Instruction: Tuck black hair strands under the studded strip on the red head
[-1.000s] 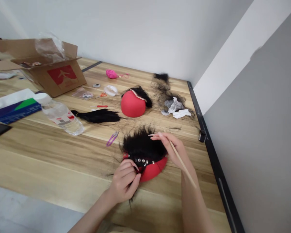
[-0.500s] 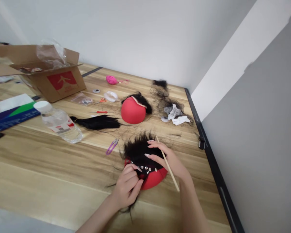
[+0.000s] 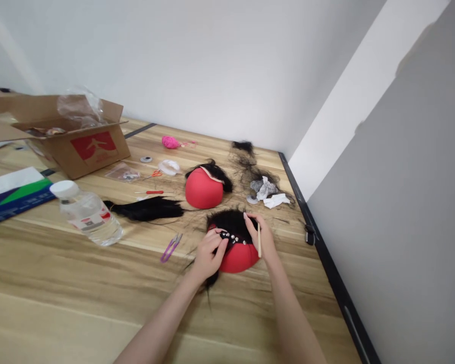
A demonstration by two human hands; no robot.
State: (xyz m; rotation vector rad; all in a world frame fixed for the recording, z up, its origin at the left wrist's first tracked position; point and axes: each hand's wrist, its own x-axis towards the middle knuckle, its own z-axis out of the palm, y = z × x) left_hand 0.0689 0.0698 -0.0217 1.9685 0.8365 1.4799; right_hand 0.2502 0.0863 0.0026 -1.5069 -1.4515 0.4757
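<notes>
A red dome-shaped form (image 3: 239, 259) lies on the wooden table in front of me, with a black hairpiece (image 3: 229, 218) over its far part. Silver round-headed pins (image 3: 232, 237) run in a row along the hairpiece's near edge. My left hand (image 3: 209, 254) is closed at the left end of that row, fingers curled against the hairpiece; its fingertips are partly hidden. Loose black hair hangs out beneath it. On the right side, my right hand (image 3: 264, 236) grips a thin wooden stick (image 3: 260, 242), held nearly upright, its fingers touching the hair.
Behind stands a second red dome (image 3: 203, 189) with black hair. To the left are purple thread snips (image 3: 170, 248), a black hair bundle (image 3: 147, 209), a water bottle (image 3: 89, 217), a red-handled needle tool (image 3: 154, 192) and a cardboard box (image 3: 87, 146). Crumpled paper (image 3: 265, 188) lies right.
Both hands and the red form have moved farther from me, closer to the second dome. The stick has swung more upright, and my right fingers have drawn closer together.
</notes>
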